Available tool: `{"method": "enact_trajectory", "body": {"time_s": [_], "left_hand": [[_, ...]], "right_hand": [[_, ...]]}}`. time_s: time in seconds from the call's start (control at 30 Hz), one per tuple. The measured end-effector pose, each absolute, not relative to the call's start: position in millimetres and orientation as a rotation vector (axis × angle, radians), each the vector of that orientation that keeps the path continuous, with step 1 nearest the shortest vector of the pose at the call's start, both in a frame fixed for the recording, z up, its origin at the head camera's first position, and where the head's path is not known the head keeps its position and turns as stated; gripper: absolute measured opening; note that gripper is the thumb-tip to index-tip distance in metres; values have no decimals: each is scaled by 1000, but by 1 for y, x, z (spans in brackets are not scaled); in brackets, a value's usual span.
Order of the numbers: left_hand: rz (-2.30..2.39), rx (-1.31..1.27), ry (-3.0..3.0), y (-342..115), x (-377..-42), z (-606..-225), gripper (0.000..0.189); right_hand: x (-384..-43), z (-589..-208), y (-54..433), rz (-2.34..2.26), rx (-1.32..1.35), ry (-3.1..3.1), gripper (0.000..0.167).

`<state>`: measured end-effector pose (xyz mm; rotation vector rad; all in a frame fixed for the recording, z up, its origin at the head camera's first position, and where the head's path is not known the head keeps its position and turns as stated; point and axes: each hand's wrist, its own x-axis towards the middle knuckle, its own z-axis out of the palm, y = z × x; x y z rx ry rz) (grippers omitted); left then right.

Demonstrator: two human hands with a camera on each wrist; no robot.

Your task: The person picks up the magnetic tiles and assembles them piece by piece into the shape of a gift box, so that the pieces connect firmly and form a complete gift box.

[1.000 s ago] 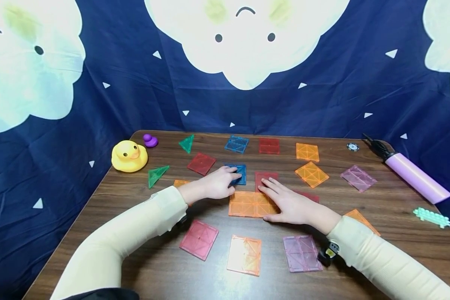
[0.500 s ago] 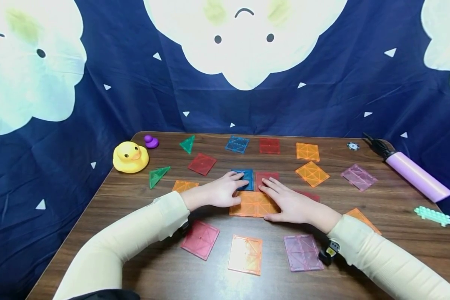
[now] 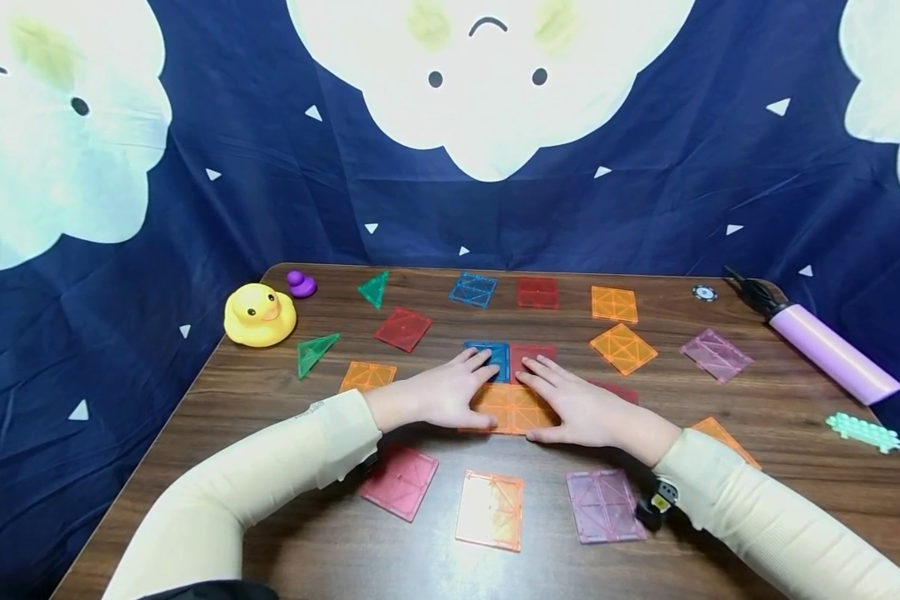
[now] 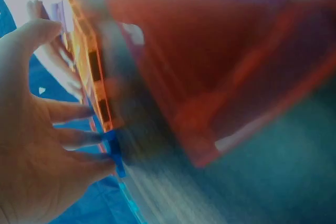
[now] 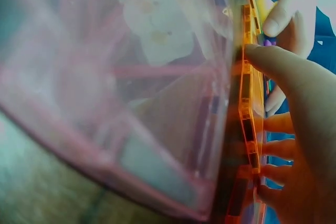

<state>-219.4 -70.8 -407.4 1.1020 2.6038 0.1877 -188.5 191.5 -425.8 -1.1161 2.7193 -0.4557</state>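
Left grip against blue tile

Left grip, right grip palm-down, near each other (both outspread).

Room was bright, light apparently from overhead. White glare bleached foremost orange tile; sheen spread on desk beside it, soft shadow under left sleeve. Head view looked mostly crisp. Left wrist view was dim, hazy, close red tile blurred. Right wrist view was milky, purple tile out of focus, orange pair beyond sharper.
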Motion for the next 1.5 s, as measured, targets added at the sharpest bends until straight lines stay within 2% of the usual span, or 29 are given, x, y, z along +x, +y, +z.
{"method": "enact_trajectory", "body": {"time_s": [0.3, 0.6, 0.97, 1.5], "left_hand": [[107, 1173, 2628, -64, -212, -409, 102], [137, 1215, 2555, -65, -212, -410, 89], [116, 1216, 2540, -65, -210, -409, 82], [109, 1245, 2542, -64, -211, -406, 82]], "right_hand": [[-193, -413, 205, -486, -1170, 2798, 65], [-183, -396, 240, -603, -1066, 2897, 47], [-152, -411, 277, -577, -1008, 2937, 49], [-148, -422, 267, -609, -1159, 2873, 46]]}}
